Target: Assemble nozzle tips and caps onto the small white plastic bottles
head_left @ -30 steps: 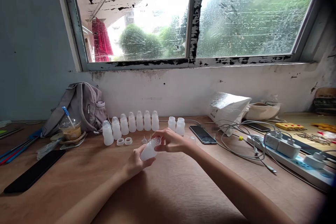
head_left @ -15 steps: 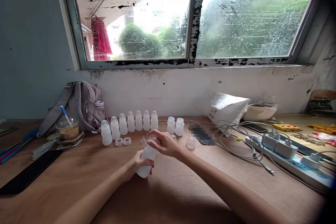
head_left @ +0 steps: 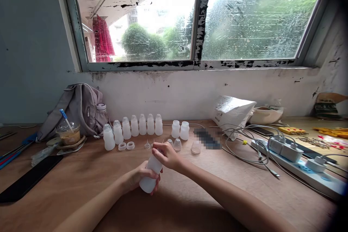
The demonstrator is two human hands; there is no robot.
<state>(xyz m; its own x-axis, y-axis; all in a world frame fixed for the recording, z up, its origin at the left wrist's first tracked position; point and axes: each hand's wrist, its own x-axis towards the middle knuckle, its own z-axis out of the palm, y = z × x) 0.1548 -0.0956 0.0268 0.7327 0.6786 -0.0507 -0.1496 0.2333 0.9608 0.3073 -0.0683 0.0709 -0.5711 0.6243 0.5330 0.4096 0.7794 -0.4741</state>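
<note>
In the left hand (head_left: 139,175), a frosted bottle (head_left: 147,184) tilts, clasped round its body, while the right hand (head_left: 168,155) grips its top; a firm lower hold and even, square pressure should keep the bottle from slipping.

You receive daylight chiefly from the window (head_left: 195,18) ahead; its bright middle is overexposed to plain white. The left wall (head_left: 27,61) reads dim and bluish. Your worktop (head_left: 212,188) shows a faint sheen and a soft, dark shadow on the side nearest you. Your left hand (head_left: 143,174) and right hand (head_left: 168,155) are legible; the bottle (head_left: 147,185) is pale, its detail weak. Wide-angle distortion slants the window's sides. A pixelated patch (head_left: 208,138) masks one area; black vignetting darkens the right-hand corners.
</note>
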